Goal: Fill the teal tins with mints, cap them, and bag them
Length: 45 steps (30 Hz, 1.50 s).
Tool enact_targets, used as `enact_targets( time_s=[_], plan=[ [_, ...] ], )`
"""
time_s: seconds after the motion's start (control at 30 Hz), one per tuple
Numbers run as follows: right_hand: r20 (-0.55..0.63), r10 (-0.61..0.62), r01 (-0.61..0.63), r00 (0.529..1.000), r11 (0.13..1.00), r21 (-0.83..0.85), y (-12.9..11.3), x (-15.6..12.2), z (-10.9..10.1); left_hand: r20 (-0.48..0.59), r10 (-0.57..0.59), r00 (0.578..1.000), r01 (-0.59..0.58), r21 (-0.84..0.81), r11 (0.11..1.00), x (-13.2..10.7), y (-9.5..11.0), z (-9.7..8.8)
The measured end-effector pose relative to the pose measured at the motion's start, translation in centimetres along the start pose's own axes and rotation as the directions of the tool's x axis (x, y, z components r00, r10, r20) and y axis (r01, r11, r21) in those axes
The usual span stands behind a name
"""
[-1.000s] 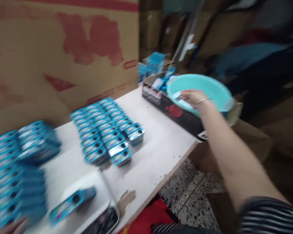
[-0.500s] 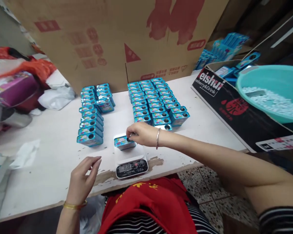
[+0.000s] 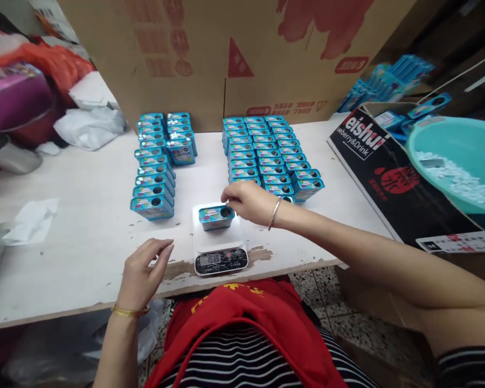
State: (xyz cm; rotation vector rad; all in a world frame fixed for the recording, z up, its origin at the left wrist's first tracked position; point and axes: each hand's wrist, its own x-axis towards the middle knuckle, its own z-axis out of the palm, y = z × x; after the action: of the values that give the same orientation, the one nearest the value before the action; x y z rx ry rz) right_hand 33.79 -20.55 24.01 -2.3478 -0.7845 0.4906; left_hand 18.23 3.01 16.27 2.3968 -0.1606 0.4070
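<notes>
A small blue tin [image 3: 215, 217] with a round hole in its lid sits on a white digital scale [image 3: 220, 253] at the table's near edge. My right hand [image 3: 248, 200] hovers at the tin's right end. Its fingertips are pinched together just above the hole, and I cannot make out whether they hold anything. My left hand [image 3: 145, 269] rests on the table edge left of the scale, with its fingers loosely apart and holding nothing. Each wrist wears a bangle.
Several rows of the same blue tins stand behind the scale, one group on the left [image 3: 156, 161] and one on the right [image 3: 267, 153]. A teal basin [image 3: 469, 194] holding small white pieces sits on a black carton [image 3: 380, 178] at the right. A large cardboard box [image 3: 226, 54] closes the back.
My right hand came from the teal basin to the tin on the scale, then shifted from above the hole toward the tin's right end. The view swung left and down.
</notes>
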Motion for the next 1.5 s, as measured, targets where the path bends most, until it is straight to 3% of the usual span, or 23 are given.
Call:
enact_targets(
  time_s=[0.07,0.17,0.23,0.33,0.43,0.63,0.77,0.87,1.07,1.17,1.23,1.33,1.4,1.5],
  plan=[
    [0.049,0.101,-0.112,0.994,0.942,0.315,0.7,-0.5,-0.6,-0.011,-0.001,1.000,0.001,0.001,1.000,-0.1,-0.2,0.0],
    [0.159,0.237,-0.278,0.958,0.648,0.709,2.4,-1.5,-1.5,-0.012,-0.014,1.000,0.014,0.005,1.000,-0.3,-0.9,0.0],
    [0.202,0.301,-0.330,0.932,0.472,0.817,3.7,-2.3,-1.9,-0.008,-0.024,1.000,0.024,0.004,1.000,-0.4,-1.3,0.0],
    [0.242,0.330,-0.367,0.912,0.399,0.840,5.2,-3.4,-1.9,-0.007,-0.034,0.999,0.034,-0.001,0.999,-0.2,-1.7,0.4],
    [0.210,0.300,-0.334,0.930,0.459,0.823,5.4,-3.9,-1.4,0.005,-0.038,0.999,0.038,-0.001,0.999,0.2,-1.7,0.7],
    [0.123,0.173,-0.204,0.977,0.610,0.766,3.8,-3.5,-0.2,0.024,-0.042,0.999,0.042,0.007,0.999,0.6,-1.4,0.7],
    [0.106,0.152,-0.176,0.983,0.590,0.788,3.3,-3.6,0.0,0.018,-0.058,0.998,0.058,-0.014,0.998,1.1,-0.6,0.7],
    [0.130,0.198,-0.206,0.972,0.439,0.874,3.4,-4.3,0.9,0.014,-0.059,0.998,0.060,-0.071,0.996,2.0,0.3,1.5],
    [0.282,0.339,-0.285,0.898,-0.043,0.958,3.4,-5.9,6.5,0.073,-0.013,0.997,0.032,-0.259,0.965,5.4,0.3,6.5],
    [0.356,0.396,-0.287,0.847,-0.223,0.932,3.0,-6.2,8.9,0.101,0.123,0.987,-0.092,-0.269,0.959,6.8,0.8,7.4],
    [0.370,0.397,-0.259,0.840,-0.305,0.916,2.7,-6.2,9.5,0.111,0.308,0.945,-0.289,-0.162,0.944,7.3,1.7,6.7],
    [0.342,0.387,-0.189,0.857,-0.381,0.905,2.2,-5.7,9.6,0.131,0.537,0.833,-0.549,0.081,0.832,7.7,3.0,5.1],
    [0.342,0.400,-0.159,0.850,-0.425,0.891,1.9,-5.1,9.3,0.136,0.584,0.801,-0.599,0.188,0.778,7.8,3.2,4.5],
    [0.368,0.427,-0.148,0.826,-0.466,0.872,1.3,-4.6,8.7,0.150,0.578,0.802,-0.597,0.244,0.765,7.5,3.0,4.3]
  ],
)
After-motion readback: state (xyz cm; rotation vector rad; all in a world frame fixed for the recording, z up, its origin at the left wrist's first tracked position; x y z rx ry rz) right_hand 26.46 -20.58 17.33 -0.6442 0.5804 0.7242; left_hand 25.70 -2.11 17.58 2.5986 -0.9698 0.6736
